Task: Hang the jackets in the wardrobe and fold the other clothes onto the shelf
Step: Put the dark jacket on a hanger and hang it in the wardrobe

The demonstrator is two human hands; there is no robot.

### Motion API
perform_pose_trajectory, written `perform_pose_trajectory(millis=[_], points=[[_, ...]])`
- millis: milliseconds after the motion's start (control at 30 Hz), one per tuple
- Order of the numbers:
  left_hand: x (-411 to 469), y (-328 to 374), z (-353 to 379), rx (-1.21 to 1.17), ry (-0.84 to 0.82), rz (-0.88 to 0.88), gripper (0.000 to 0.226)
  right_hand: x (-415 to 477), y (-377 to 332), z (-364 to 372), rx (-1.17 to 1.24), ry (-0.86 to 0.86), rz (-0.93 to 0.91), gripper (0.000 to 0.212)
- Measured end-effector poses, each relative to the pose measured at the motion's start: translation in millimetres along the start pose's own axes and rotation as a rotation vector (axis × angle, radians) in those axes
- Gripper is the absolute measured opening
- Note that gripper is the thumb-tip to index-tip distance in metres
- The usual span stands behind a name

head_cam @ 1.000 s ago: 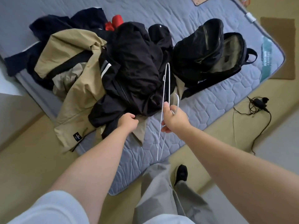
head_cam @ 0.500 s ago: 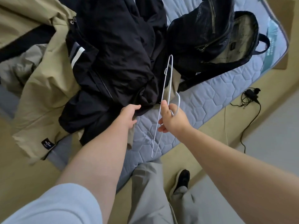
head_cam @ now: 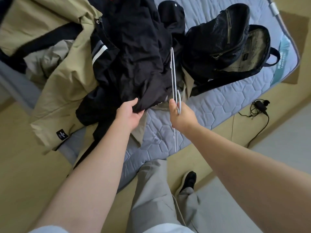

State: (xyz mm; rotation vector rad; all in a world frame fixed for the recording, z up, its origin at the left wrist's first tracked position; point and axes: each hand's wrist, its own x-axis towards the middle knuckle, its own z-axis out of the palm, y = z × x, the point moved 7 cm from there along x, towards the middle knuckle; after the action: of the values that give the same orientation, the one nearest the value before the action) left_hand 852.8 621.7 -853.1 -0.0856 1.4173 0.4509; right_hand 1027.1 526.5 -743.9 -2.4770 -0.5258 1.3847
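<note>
Here's the black fabric jacket (head_cam: 134, 56), heaped on the quilted grey mattress (head_cam: 210, 115) and overlapping the tan fabric coat (head_cam: 67, 84) on its left, whose hem spills over the mattress's near edge. Right of the jacket, on the mattress, sits the open black fabric backpack (head_cam: 218, 44). Between them, the thin white wire hanger (head_cam: 172, 84), in the right hand (head_cam: 182, 116). The left hand (head_cam: 129, 113) is on the jacket's near hem. The black charger cable (head_cam: 259, 106) lies on the floor, right of the mattress.
</note>
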Motion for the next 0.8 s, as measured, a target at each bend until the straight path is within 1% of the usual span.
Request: perform_pose_trajectory(millis=[100,200,300,367,433,467,567,700,800], points=[[-40,12,10,0.047,-0.084,0.017,0.037,-15,-9,-4,-0.113,0.019,-0.016,0.056],[-89,29,25,0.142,-0.194,0.105,0.034,-36,-24,-10,-0.135,0.021,-0.056,0.053],[-145,47,43,0.198,-0.304,0.182,0.035,-64,-44,-19,-0.087,0.006,-0.091,0.043],[-183,62,54,0.248,-0.338,0.251,0.035,-85,-58,-26,-0.023,-0.014,-0.114,0.034],[-222,77,65,0.284,-0.378,0.334,0.031,-107,-69,-34,0.036,-0.016,-0.14,0.021],[-242,84,71,0.309,-0.408,0.38,0.029,-118,-75,-39,0.056,-0.008,-0.159,0.018],[-306,100,83,0.398,-0.471,0.519,0.034,-151,-94,-59,0.09,0.021,-0.237,0.039],[-391,113,87,0.519,-0.521,0.733,0.051,-194,-120,-88,0.09,0.094,-0.372,0.058],[-447,121,82,0.619,-0.502,0.9,0.048,-229,-140,-106,0.044,0.127,-0.477,0.064]])
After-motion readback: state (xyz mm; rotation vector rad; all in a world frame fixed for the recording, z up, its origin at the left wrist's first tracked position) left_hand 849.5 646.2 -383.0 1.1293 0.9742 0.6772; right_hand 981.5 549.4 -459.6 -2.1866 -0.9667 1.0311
